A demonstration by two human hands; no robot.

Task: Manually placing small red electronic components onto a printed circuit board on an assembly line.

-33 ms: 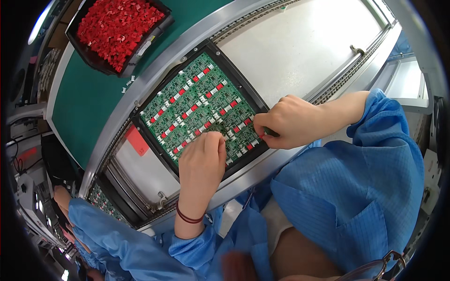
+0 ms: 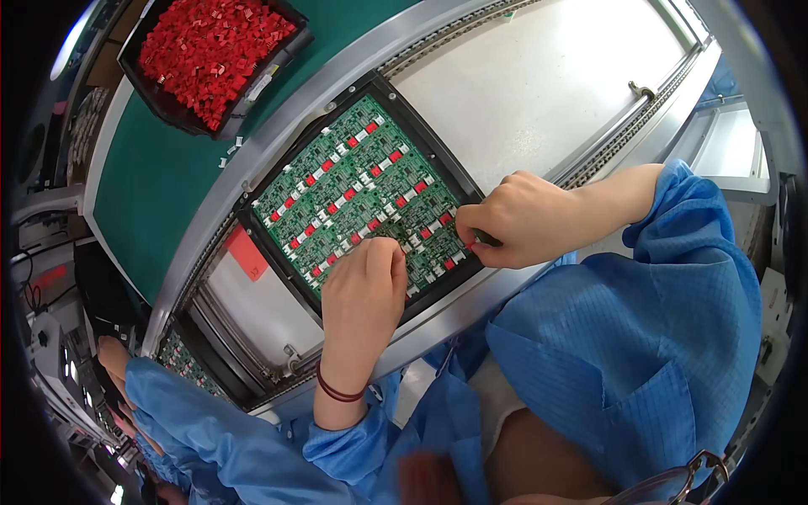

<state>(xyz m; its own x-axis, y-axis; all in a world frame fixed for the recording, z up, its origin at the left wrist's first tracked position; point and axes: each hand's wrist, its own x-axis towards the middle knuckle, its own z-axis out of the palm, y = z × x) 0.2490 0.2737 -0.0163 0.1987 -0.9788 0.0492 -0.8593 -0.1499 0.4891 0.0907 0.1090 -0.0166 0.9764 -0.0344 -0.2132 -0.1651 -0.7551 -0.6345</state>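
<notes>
A panel of green circuit boards (image 2: 337, 181) lies in a black frame (image 2: 282, 261), with rows of red and white connectors across it. My left hand (image 2: 364, 282) is over the panel's near part, its fingers bent down and pressed together. Whatever the fingertips hold, if anything, is hidden beneath the hand. At the frame's right corner is my right hand (image 2: 520, 220), thumb and fingers curled into a pinch. I cannot make out what lies between them.
Metal rails with a chain (image 2: 454, 34) flank the frame. Beyond, a black bin (image 2: 296, 38) of red connectors stands on a green surface (image 2: 139, 219), small white pieces (image 2: 231, 150) beside it. A red card (image 2: 246, 255) lies left of the frame. Another person's blue sleeve (image 2: 210, 429) shows lower left.
</notes>
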